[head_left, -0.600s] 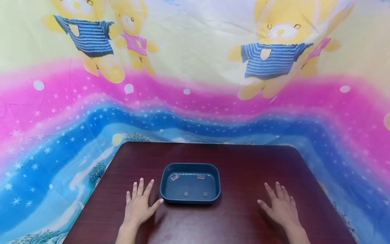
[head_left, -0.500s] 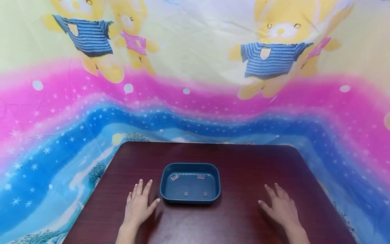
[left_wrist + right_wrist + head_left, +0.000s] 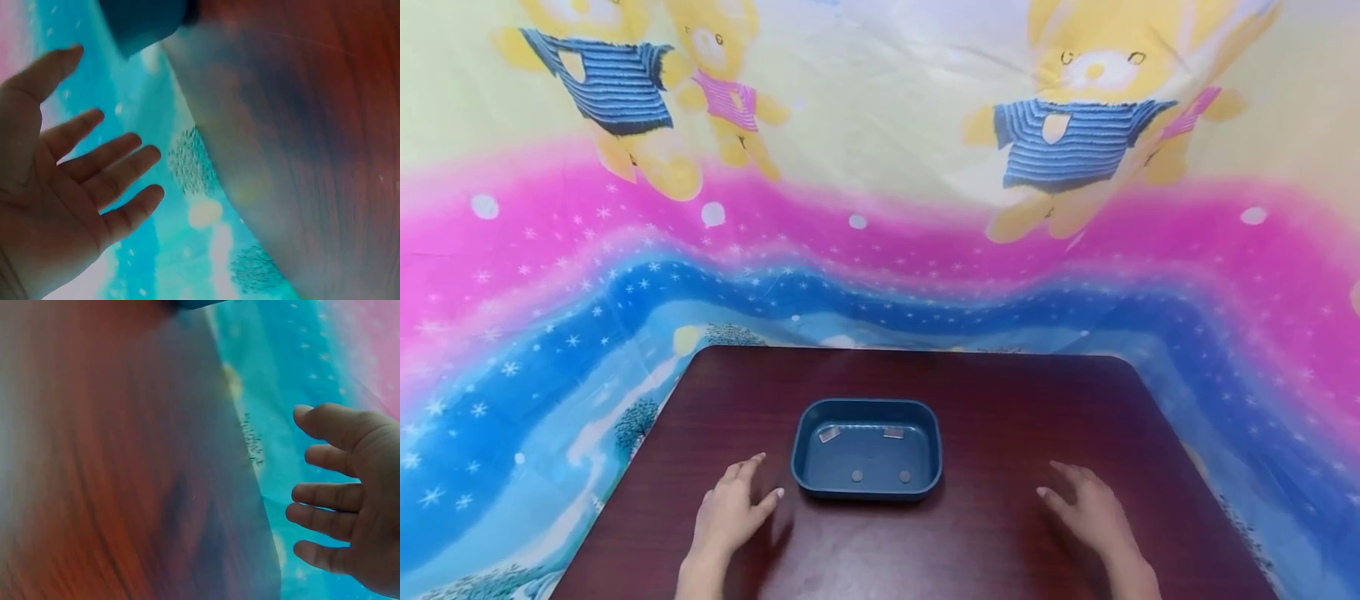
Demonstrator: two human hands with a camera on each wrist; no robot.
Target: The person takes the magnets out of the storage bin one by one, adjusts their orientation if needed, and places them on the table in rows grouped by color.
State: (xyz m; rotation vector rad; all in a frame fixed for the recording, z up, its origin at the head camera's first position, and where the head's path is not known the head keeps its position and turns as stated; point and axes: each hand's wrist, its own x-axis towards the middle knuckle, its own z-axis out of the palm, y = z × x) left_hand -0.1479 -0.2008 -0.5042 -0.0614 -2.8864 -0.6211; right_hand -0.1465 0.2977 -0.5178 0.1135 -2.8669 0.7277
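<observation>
A dark blue rectangular tray [image 3: 867, 492] with rounded corners lies on the table. Inside, against its far side, are two small flat rectangular pieces, a left one [image 3: 830, 435] and a right one [image 3: 893, 433]. Nearer its front lie two small round discs, one left [image 3: 857, 476] and one right [image 3: 905, 477]. My left hand [image 3: 727, 510] hovers just left of the tray, fingers spread and holding nothing. Farther off to the right, my right hand [image 3: 1092, 510] is also bare, its fingers loosely bent. Both palms show in the wrist views, the left palm [image 3: 56, 200] and the right palm [image 3: 381, 506].
The brown wooden table [image 3: 1000, 417] has rounded far corners. Behind it and along its sides hangs a cloth [image 3: 880, 275] printed with bears and snowflakes. A corner of the tray shows at the top of the left wrist view.
Both hands have tilted, so their fingers look shorter and more bent. The left hand has drawn slightly left, away from the tray. The tray and its contents have stayed in place.
</observation>
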